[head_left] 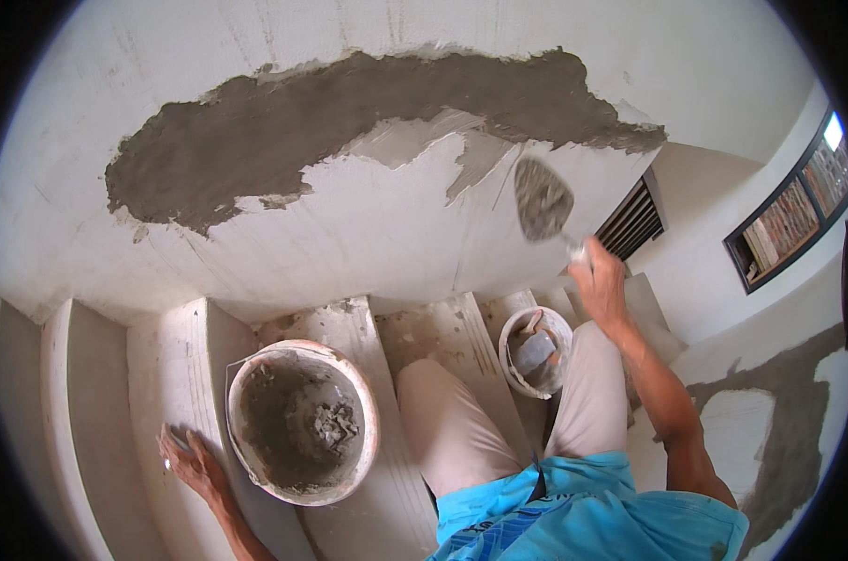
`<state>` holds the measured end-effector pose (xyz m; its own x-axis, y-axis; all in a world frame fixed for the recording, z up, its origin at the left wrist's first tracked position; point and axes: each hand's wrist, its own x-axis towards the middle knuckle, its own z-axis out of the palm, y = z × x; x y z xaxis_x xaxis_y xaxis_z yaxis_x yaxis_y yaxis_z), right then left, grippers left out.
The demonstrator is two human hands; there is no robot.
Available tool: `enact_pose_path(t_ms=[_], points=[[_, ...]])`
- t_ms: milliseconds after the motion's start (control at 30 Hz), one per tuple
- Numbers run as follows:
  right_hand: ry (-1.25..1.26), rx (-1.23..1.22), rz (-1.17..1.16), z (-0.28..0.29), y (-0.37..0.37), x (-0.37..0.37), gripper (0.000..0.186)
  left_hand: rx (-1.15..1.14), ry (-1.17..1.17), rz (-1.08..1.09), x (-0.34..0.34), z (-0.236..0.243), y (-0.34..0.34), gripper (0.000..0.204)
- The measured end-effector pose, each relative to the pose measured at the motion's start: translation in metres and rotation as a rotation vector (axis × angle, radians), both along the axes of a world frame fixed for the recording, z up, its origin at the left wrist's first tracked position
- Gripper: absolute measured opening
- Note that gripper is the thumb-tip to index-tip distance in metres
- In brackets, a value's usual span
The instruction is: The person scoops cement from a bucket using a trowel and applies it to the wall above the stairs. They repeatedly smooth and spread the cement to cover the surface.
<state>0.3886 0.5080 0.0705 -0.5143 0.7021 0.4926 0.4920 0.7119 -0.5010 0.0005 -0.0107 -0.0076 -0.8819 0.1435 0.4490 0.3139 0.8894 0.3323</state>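
My right hand is closed round the handle of a trowel, raised in front of the wall. Grey mortar coats the trowel's blade, which stands apart from the wall as far as I can see. A long, ragged patch of wet grey mortar spreads across the white wall, with a thinner smear below its middle. My left hand rests with fingers apart on a stair step, left of a large bucket. Inside that bucket lies mortar, with a lumpy heap toward its right side.
Stairs run along the foot of the wall. A smaller white bucket holding tools stands by my right knee. To the right are a slatted vent, a dark-framed window and another wall area with grey mortar.
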Motion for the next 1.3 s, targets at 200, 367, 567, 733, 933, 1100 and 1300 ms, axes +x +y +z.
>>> enact_pose_path(t_ms=[200, 367, 567, 733, 933, 1100, 1300], points=[[0.071, 0.176, -0.114, 0.034, 0.046, -0.038, 0.015, 0.004, 0.005, 0.006, -0.002, -0.001, 0.002, 0.051], [0.005, 0.326, -0.182, 0.027, 0.069, -0.048, 0.016, 0.045, -0.001, -0.006, -0.001, 0.002, 0.002, 0.050], [-0.084, 0.291, -0.285, 0.010, 0.072, -0.026, 0.020, 0.043, -0.006, -0.008, 0.000, 0.005, 0.005, 0.049], [0.033, 0.295, -0.224, 0.024, 0.064, -0.025, 0.020, 0.024, 0.043, -0.007, 0.002, 0.003, 0.001, 0.050], [0.016, 0.365, -0.217, 0.028, 0.093, -0.035, 0.018, 0.026, 0.047, -0.017, -0.002, -0.001, 0.003, 0.050], [-0.007, 0.245, -0.282, 0.006, 0.084, -0.014, 0.018, 0.028, 0.027, -0.004, 0.000, 0.001, 0.004, 0.050], [0.092, 0.243, -0.241, 0.049, 0.086, -0.035, 0.020, 0.067, 0.000, -0.004, 0.003, 0.008, 0.003, 0.049]])
